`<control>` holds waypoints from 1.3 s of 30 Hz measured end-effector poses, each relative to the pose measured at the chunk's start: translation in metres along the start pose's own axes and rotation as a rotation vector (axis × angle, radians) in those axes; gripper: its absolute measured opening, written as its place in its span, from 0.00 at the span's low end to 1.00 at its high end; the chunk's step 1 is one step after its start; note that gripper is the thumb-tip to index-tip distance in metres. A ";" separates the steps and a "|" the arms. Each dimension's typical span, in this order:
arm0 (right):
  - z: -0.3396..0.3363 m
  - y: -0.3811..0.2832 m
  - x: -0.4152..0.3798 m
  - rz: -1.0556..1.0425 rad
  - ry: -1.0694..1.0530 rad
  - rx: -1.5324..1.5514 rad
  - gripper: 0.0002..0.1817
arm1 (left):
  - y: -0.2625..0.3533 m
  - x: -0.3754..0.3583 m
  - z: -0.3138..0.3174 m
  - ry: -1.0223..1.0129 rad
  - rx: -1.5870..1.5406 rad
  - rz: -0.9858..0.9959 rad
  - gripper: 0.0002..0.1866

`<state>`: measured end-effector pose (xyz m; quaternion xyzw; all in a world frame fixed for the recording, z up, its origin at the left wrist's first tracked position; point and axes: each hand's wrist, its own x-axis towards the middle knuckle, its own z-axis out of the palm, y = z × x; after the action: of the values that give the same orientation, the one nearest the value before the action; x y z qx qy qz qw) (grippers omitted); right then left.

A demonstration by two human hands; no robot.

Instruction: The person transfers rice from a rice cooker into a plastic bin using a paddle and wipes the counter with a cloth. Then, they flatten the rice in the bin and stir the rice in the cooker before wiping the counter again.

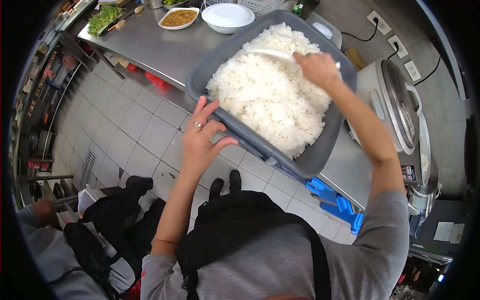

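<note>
A large grey tub (227, 120) full of cooked white rice (272, 100) sits tilted across the steel counter's front edge. My right hand (317, 69) is closed around the handle of a white rice paddle (270, 52), whose blade lies at the top of the rice toward the far side. My left hand (200, 131) is at the tub's near left rim. Its fingers are spread, with the fingertips at the rim and the thumb held apart along the outer side. A ring shows on one finger.
On the steel counter (150, 45) stand a dish of brown food (178, 18), a lidded white bowl (228, 16) and green stalks (105, 20). A large cooker (385, 105) is at right. Blue plastic pieces (335, 200) show below the counter. Another person (75, 250) is at lower left.
</note>
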<state>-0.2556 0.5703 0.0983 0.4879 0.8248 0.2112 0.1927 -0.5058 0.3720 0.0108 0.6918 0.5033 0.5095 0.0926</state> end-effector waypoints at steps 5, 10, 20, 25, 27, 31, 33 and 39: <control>-0.042 -0.014 -0.032 -0.040 0.188 0.084 0.07 | -0.002 -0.001 0.000 0.015 -0.028 0.009 0.19; -0.049 -0.058 -0.058 -0.229 0.241 -0.003 0.11 | -0.004 -0.003 -0.002 0.016 0.011 0.049 0.19; -0.082 -0.022 -0.144 -0.079 0.152 0.072 0.03 | -0.006 -0.004 -0.001 0.038 0.055 0.093 0.19; -0.050 -0.024 -0.182 0.074 -0.201 0.183 0.06 | -0.004 -0.005 -0.001 0.041 0.041 0.098 0.19; -0.046 -0.003 -0.190 0.126 -0.151 0.119 0.08 | -0.005 -0.003 -0.001 0.047 0.049 0.112 0.19; -0.072 0.014 -0.198 0.207 -0.043 0.075 0.08 | -0.008 -0.002 -0.001 0.041 0.051 0.116 0.20; -0.060 0.014 -0.196 0.228 0.017 0.099 0.08 | -0.006 -0.003 0.000 0.044 0.061 0.128 0.20; 0.005 0.043 -0.137 0.331 0.077 0.117 0.07 | -0.003 -0.001 -0.001 0.009 0.017 0.096 0.19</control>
<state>-0.1605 0.4685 0.1329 0.6190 0.7508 0.2101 0.0949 -0.5084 0.3724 0.0089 0.7135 0.4744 0.5122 0.0597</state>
